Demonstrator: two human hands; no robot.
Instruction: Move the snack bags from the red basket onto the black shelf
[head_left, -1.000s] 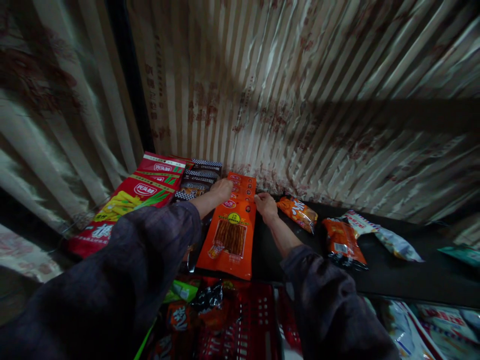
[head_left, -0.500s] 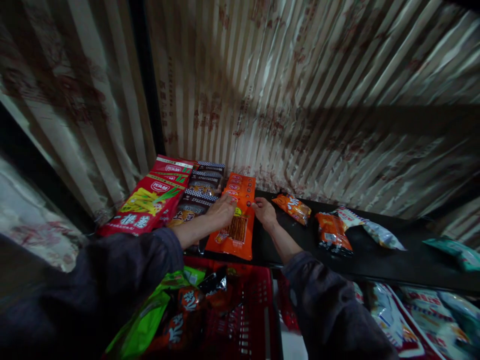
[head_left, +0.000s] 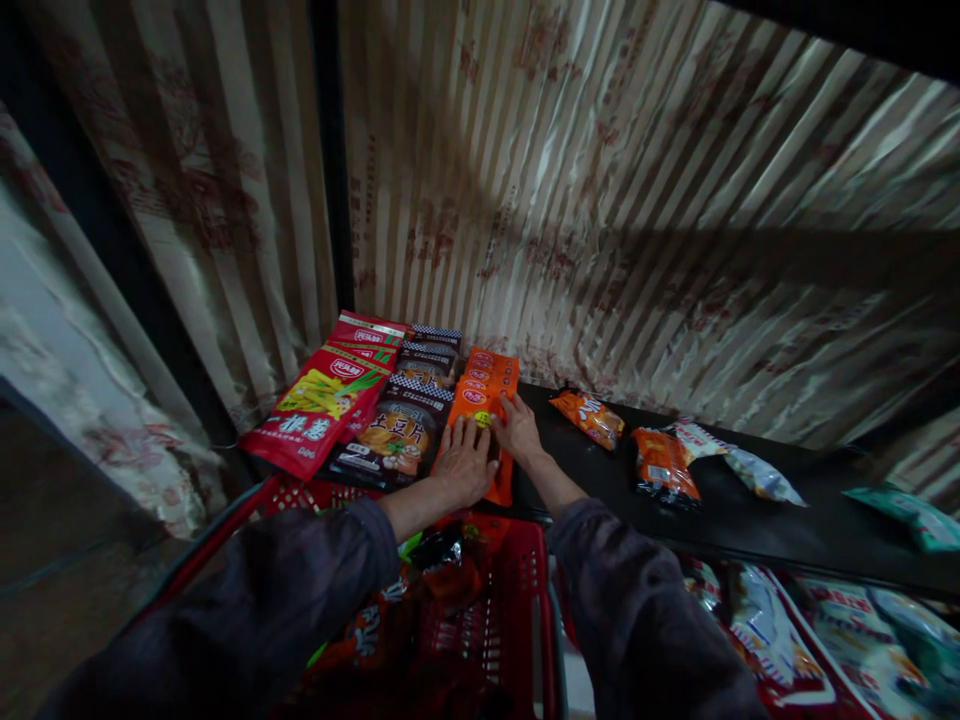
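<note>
Nearest to my camera, two dark sleeves reach forward, the left sleeve (head_left: 300, 585) and the right sleeve (head_left: 645, 610), over a red basket (head_left: 525, 570) with bagged snacks (head_left: 367, 630) inside. Off to the lower right I make out pale packets (head_left: 765, 620) below the shelf edge.

Beyond the basket I have both hands on the orange packets (head_left: 491, 375), which lie overlapped in a row on the black shelf (head_left: 757, 530), running back from its front edge. The left hand (head_left: 466, 468) is laid palm down over the front one, fingers spread and extended, clasping nothing. The right hand (head_left: 517, 432) touches the same packet along its right side, fingers a little bent; from here I cannot tell whether they pinch it or merely rest there.

Just left of the orange row lie dark packets (head_left: 394, 435), and left of those, red packets (head_left: 315, 415), each group overlapping too. To the right, apart from the hands, I see a loose orange bag (head_left: 589, 418), a second orange bag (head_left: 664, 468), white bags (head_left: 765, 475) and a green bag (head_left: 907, 518). Farthest away, a creased, striped sheet (head_left: 540, 200) hangs behind the shelf, with a dark post (head_left: 330, 150) at the left.
</note>
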